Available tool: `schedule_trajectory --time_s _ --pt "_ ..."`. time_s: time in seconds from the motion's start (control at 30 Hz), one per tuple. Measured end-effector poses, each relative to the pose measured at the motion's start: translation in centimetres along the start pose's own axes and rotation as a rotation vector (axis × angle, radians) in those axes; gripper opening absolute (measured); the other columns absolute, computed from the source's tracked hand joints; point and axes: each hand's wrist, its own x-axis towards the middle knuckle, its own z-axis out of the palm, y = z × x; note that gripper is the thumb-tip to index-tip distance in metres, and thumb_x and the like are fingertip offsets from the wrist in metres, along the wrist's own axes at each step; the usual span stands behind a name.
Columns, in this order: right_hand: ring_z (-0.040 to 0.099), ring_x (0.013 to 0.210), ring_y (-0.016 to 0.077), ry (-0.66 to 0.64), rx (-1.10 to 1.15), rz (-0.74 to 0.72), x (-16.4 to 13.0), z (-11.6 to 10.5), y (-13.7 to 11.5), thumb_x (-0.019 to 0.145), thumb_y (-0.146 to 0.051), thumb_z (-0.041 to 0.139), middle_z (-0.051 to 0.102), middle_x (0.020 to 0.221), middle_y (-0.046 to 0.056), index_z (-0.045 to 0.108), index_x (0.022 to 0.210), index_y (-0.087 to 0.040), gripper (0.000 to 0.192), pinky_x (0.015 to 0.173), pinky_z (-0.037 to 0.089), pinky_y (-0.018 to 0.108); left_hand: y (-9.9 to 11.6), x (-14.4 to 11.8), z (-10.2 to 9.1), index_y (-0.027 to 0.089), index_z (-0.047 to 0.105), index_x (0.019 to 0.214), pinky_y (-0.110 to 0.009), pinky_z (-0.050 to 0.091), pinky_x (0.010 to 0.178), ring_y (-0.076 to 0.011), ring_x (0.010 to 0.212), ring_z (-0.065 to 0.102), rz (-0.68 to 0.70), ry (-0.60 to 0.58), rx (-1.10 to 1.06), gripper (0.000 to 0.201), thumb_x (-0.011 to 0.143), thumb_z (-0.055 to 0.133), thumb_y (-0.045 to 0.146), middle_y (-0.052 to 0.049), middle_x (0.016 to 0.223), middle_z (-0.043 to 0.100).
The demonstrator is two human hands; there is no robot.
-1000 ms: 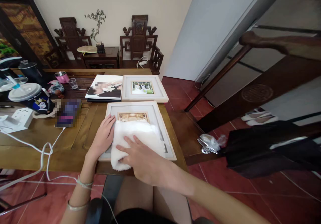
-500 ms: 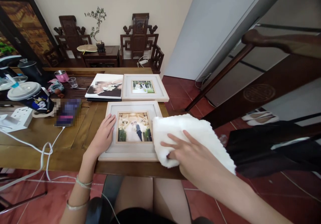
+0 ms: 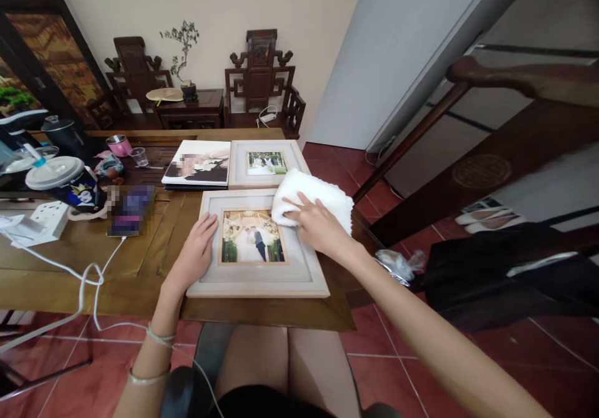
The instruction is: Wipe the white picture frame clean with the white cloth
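A white-framed photo [image 3: 304, 274] lies flat at the near edge of the wooden table [image 3: 140, 262]. My left hand [image 3: 194, 252] rests flat on the frame's left border, fingers spread, pinning it down. My right hand [image 3: 316, 224] presses a fluffy white cloth [image 3: 322, 194] onto the frame's far right corner. Just behind lie a second white-framed photo [image 3: 238, 162] and a photo album [image 3: 196, 163] side by side.
On the table's left stand a lidded cup [image 3: 63, 181], a phone [image 3: 131, 209] on a white cable [image 3: 88, 274], a power strip [image 3: 42, 218] and a pink mug [image 3: 119, 145]. A dark wooden bench [image 3: 491, 168] rises at right. Carved chairs [image 3: 259, 78] line the back wall.
The cloth swept off the photo's middle to the right, past the frame's edge, then came back up onto the far right corner. My left hand has stayed in place.
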Motion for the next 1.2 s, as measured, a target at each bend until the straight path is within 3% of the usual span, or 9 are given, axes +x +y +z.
schedule_trajectory --time_s 0.13,0.3,0.4,0.5,0.67,0.8,0.97,1.07,1.2 --pt "0.018 0.142 0.0350 0.089 -0.037 -0.058 2.2 0.1 -1.9 0.073 0.005 0.044 0.033 0.152 0.011 0.054 0.130 -0.014 0.060 0.107 0.027 0.059 -0.5 0.0 0.1 0.018 0.047 0.137 -0.053 0.027 0.114 -0.0238 0.141 0.029 0.015 0.008 -0.030 0.049 0.090 0.033 0.012 -0.012 0.143 0.047" --pt "0.011 0.144 0.0282 0.225 -0.065 -0.420 6.0 -0.5 -6.5 0.085 -0.002 0.045 0.031 0.153 0.003 0.058 0.125 -0.021 0.046 0.114 0.013 0.056 -0.6 0.2 0.1 0.020 0.052 0.133 -0.054 0.028 0.113 -0.0247 0.139 0.033 0.023 0.043 -0.054 0.051 0.086 0.034 0.009 -0.010 0.139 0.050" --pt "0.012 0.144 0.0265 0.193 -0.093 -0.535 8.1 -0.6 -9.0 0.085 0.001 0.042 0.033 0.152 0.001 0.058 0.125 -0.022 0.048 0.116 0.009 0.055 -0.4 0.4 -0.1 0.019 0.057 0.129 -0.051 0.031 0.112 -0.0246 0.133 0.041 0.012 0.045 -0.048 0.052 0.084 0.034 0.008 -0.010 0.134 0.055" --pt "0.017 0.143 0.0238 0.102 -0.061 -0.509 9.4 -0.5 -9.9 0.082 0.005 0.040 0.042 0.148 0.002 0.059 0.122 -0.022 0.052 0.115 0.013 0.054 -0.2 0.3 -0.2 0.017 0.058 0.127 -0.051 0.033 0.111 -0.0254 0.130 0.044 0.000 0.032 -0.034 0.052 0.082 0.034 0.007 -0.011 0.131 0.057" --pt "0.025 0.141 0.0228 0.020 -0.027 -0.383 9.4 -0.4 -7.6 0.079 0.002 0.050 0.060 0.131 0.006 0.066 0.110 -0.021 0.043 0.114 0.012 0.053 -0.4 0.0 -0.2 0.017 0.055 0.130 -0.054 0.029 0.113 -0.0252 0.138 0.034 0.018 0.024 -0.053 0.051 0.085 0.034 0.008 -0.010 0.138 0.053" --pt "0.029 0.140 0.0211 -0.014 -0.043 -0.265 7.6 -0.9 -3.7 0.076 0.004 0.049 0.061 0.128 0.011 0.069 0.107 -0.021 0.046 0.113 0.015 0.052 -0.3 0.0 -0.2 0.011 0.056 0.128 -0.053 0.028 0.114 -0.0250 0.139 0.033 0.021 0.023 -0.051 0.048 0.085 0.033 0.009 -0.015 0.138 0.052" --pt "0.032 0.138 0.0232 -0.076 -0.070 -0.090 4.1 -1.6 0.5 0.069 0.011 0.040 0.061 0.127 0.013 0.071 0.104 -0.020 0.056 0.111 0.019 0.053 -0.2 0.1 0.0 0.015 0.058 0.126 -0.051 0.029 0.114 -0.0236 0.138 0.035 -0.008 0.052 -0.050 0.048 0.084 0.035 0.007 -0.011 0.137 0.054" --pt "0.033 0.138 0.0264 -0.118 -0.082 -0.044 2.0 -2.2 0.7 0.068 0.012 0.039 0.064 0.123 0.014 0.070 0.108 -0.018 0.059 0.108 0.025 0.051 -0.3 0.1 0.1 0.012 0.056 0.127 -0.049 0.030 0.114 -0.0226 0.138 0.036 -0.016 0.072 -0.036 0.049 0.084 0.034 0.006 -0.012 0.136 0.055" --pt "0.046 0.129 0.0295 -0.200 -0.072 -0.055 -0.1 -3.4 -1.0 0.068 0.010 0.040 0.071 0.107 0.013 0.073 0.101 -0.018 0.055 0.097 0.039 0.040 -0.3 0.2 0.2 0.008 0.055 0.129 -0.047 0.029 0.115 -0.0227 0.138 0.035 -0.020 0.066 -0.035 0.049 0.084 0.033 0.006 -0.014 0.136 0.054"
